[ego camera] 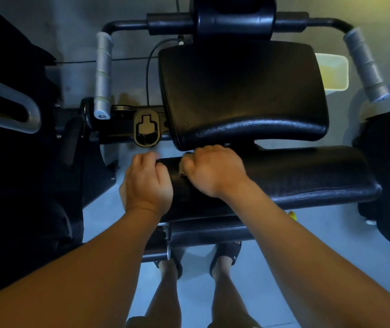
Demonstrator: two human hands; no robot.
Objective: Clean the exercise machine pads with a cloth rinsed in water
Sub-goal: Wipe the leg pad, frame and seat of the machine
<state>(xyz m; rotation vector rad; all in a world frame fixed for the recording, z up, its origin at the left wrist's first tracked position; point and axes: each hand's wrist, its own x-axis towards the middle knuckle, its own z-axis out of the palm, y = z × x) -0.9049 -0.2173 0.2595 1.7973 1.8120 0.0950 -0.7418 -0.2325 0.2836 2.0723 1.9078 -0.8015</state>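
The left hand [146,183] curls round the left end of the long black padded vinyl seat cushion [295,176]. Just beside it the right hand [212,171] rests on the cushion's top with fingers curled, and whether they grip anything cannot be told. Pale bare floor [101,221] lies open left of the cushion and the black curved back pad [241,95] overhangs its far edge, while beyond the cushion a pale rectangular plastic tub [333,72] holds something yellowish.

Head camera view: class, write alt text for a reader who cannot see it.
Two hands work at the left end of a black seat pad: the right hand bunches a barely visible cloth, the left hand rests curled beside it. A black back pad rises behind.
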